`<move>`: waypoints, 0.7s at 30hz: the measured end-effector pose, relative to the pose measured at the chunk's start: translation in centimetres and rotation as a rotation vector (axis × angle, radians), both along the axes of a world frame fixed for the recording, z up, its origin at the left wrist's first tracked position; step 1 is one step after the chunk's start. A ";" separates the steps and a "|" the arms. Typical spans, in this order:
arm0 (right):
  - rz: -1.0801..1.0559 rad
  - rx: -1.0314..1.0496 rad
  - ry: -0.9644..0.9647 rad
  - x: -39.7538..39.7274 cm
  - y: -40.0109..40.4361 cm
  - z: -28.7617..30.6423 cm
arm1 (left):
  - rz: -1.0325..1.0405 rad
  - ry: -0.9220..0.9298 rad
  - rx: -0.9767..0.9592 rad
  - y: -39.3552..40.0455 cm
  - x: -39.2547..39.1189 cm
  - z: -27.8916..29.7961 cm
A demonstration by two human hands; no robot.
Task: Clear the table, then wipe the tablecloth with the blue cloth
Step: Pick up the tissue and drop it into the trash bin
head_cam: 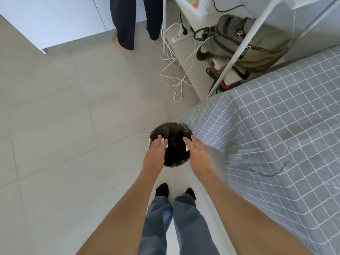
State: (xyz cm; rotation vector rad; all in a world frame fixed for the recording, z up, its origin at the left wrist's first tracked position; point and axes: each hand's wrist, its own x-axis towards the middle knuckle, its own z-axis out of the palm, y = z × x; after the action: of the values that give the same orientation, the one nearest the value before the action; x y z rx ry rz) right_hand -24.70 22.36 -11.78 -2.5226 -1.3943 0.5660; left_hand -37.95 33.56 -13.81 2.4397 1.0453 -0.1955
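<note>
I see the grid-patterned tablecloth (pixel 276 129) draped to the right of my hands. Below them sits a black-lined bin (pixel 170 134). Left hand (pixel 155 153) and right hand (pixel 197 153) hover flat-fingered, holding nothing.

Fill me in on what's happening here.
A person stands beside the table, both hands held over a round bin lined with a black bag on the floor. The left hand and right hand have straight fingers over its rim, holding nothing visible. The checked tablecloth looks bare where visible; no blue cloth shows.
</note>
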 end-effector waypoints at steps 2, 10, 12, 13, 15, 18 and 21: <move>0.019 -0.010 0.007 0.2 1.4 -2.6 | -0.026 0.019 -0.015 0.9 0.4 -2.3; 0.049 -0.043 0.035 1.1 5.2 -12.0 | 0.001 0.059 -0.037 3.7 1.2 -10.7; 0.035 -0.053 0.052 1.3 5.7 -13.4 | 0.041 0.059 -0.045 4.0 1.2 -12.1; 0.034 -0.067 0.055 1.5 6.0 -14.1 | 0.058 0.061 -0.044 4.2 1.2 -12.6; 0.074 -0.134 0.039 1.6 6.5 -15.1 | 0.091 0.064 -0.045 4.4 1.0 -13.3; 0.126 -0.247 0.012 1.6 7.1 -16.2 | 0.121 0.059 -0.062 4.6 0.8 -14.1; 0.144 -0.283 -0.008 1.9 7.0 -16.7 | 0.123 0.058 -0.059 4.6 0.8 -14.3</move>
State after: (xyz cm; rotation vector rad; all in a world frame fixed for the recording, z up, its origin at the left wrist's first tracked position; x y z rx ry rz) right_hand -22.80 29.34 -28.44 -2.6513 -1.6103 0.8343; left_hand -37.13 38.18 -28.12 2.3211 1.1939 -0.2544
